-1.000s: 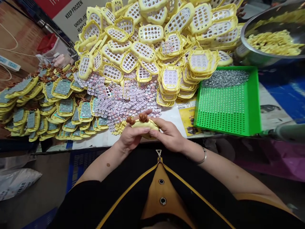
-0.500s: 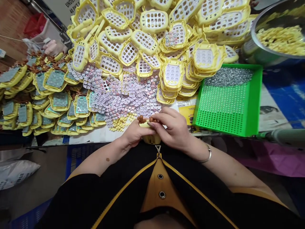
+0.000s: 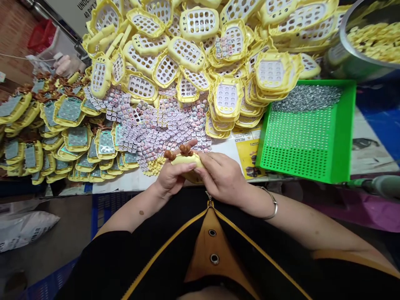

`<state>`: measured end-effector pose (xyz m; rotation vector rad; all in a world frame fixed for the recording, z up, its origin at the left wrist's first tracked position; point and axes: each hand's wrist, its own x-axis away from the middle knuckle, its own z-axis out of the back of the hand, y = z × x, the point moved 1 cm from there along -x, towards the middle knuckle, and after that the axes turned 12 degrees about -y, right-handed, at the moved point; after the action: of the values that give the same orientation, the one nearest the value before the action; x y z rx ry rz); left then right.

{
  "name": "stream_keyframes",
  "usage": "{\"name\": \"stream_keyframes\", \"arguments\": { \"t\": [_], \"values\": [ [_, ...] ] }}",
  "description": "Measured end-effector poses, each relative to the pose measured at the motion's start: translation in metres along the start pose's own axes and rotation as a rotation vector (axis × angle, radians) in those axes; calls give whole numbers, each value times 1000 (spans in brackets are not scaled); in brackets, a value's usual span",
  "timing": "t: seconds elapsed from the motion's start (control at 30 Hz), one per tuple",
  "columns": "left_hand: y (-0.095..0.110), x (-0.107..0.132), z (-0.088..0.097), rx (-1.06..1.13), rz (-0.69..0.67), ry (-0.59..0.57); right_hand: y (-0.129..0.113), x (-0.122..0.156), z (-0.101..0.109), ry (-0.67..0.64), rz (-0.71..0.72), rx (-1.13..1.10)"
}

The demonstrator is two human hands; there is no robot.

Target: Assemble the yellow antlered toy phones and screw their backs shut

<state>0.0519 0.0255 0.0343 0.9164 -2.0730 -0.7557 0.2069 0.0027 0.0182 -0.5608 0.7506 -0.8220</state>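
Close to my body, a yellow plastic toy phone casing with brown knobbly pieces along its top edge is gripped between both hands. My left hand is closed round its left side, thumb pressed on the edge. Closed on the right side is my right hand, its fingers hiding part of the casing. Just beyond them lie a spread of small lilac keypads and a heap of little yellow pieces.
Yellow casing halves with holes are heaped at the back. On the left are piled casings with grey-green panels. A green perforated tray with silvery screws stands right, near a metal bowl of yellow parts.
The casing has tilted and shifted slightly left, so more of its yellow edge and brown pieces show. My right hand has moved from the brown pieces to the casing's right side.
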Motion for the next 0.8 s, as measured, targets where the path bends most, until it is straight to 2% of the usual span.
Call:
{"name": "stream_keyframes", "arguments": {
  "t": [0.13, 0.23, 0.33, 0.4, 0.47, 0.57, 0.7, 0.8],
  "values": [
    [0, -1, 3, -30, 10, -94, 10, -2, -1, 11, -74, -359],
    [1, -2, 6, -65, -8, -75, 18, -2, 2, -7, -144, -530],
    [2, -2, 7, -93, 9, -34, 20, -3, 13, 42, -157, -481],
    [2, -2, 7, -119, 44, -50, 19, -5, 22, 93, -174, -402],
    [1, -2, 7, -180, 68, -99, 18, -9, 29, 41, -150, -352],
    [-2, -4, 4, -264, 73, -149, 13, -16, 29, -88, -50, -313],
    [-3, -6, 1, -303, 69, -136, 5, -24, 25, 10, -4, -128],
    [-4, -6, 1, -285, 24, -121, 7, -28, 21, -4, -90, -300]
  ]
}}
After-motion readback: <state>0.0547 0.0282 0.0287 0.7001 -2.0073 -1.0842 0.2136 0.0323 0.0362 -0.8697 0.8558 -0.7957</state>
